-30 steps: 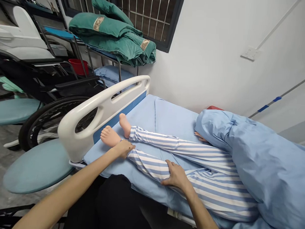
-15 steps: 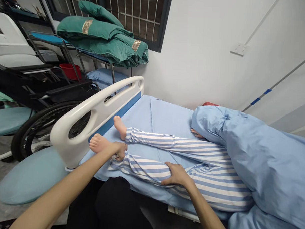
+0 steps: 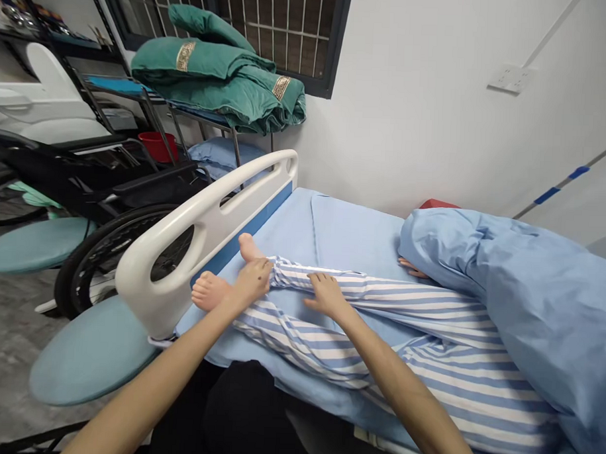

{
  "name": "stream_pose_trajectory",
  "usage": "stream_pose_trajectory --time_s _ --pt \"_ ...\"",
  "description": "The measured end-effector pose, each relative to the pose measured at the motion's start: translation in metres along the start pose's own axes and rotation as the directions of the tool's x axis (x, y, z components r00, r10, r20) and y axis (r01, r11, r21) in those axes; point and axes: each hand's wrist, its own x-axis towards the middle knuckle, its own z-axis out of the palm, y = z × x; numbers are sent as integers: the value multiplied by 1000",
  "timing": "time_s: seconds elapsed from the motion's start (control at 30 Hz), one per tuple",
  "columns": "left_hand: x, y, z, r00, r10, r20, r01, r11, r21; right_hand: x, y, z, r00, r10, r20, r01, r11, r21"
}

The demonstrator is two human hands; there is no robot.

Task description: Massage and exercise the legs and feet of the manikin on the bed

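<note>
A figure lies on the bed in blue-and-white striped trousers [image 3: 456, 385], its two bare feet pointing towards the end board. My left hand [image 3: 254, 280] is closed over the far leg's ankle at the bunched trouser cuff; its fingertips are partly hidden. My right hand [image 3: 326, 295] lies on the same leg below the knee, fingers spread over the striped cloth. The near foot [image 3: 210, 290] rests on the sheet beside my left wrist, and the far foot [image 3: 250, 248] sticks up just past my left hand. A light blue quilt [image 3: 544, 288] covers the upper body.
A white end board [image 3: 204, 217] closes the bed's left side. Beyond it stand a wheelchair [image 3: 130, 188] and two teal oval pads [image 3: 94, 352]. Folded green bedding [image 3: 223, 85] is stacked on a frame under the window. A red bucket [image 3: 159, 146] sits behind.
Both hands have moved from the near leg to the far leg: my left from the near ankle to the far ankle, my right from the near knee to the far shin. The view has shifted left.
</note>
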Motion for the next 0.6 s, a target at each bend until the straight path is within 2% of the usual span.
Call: stream_pose_trajectory --time_s 0.1,0.17,0.27,0.37,0.5,0.6 --pt "24 16 15 986 123 110 -135 985 110 53 -13 6 1000 -14 23 18 985 -169" --pt "39 19 27 976 119 181 -156 967 200 79 -17 15 994 3 109 19 979 -202" --pt "56 12 41 962 91 257 -142 972 186 109 -16 29 975 35 218 7 982 -189" --pt "65 6 46 946 88 312 -139 979 146 132 -11 35 948 27 317 22 988 -150" --pt "70 7 49 930 78 358 -143 977 156 152 -7 35 884 -21 467 63 995 -74" --pt "71 11 49 924 53 378 -118 981 152 155 -11 35 896 -38 442 77 995 -71"
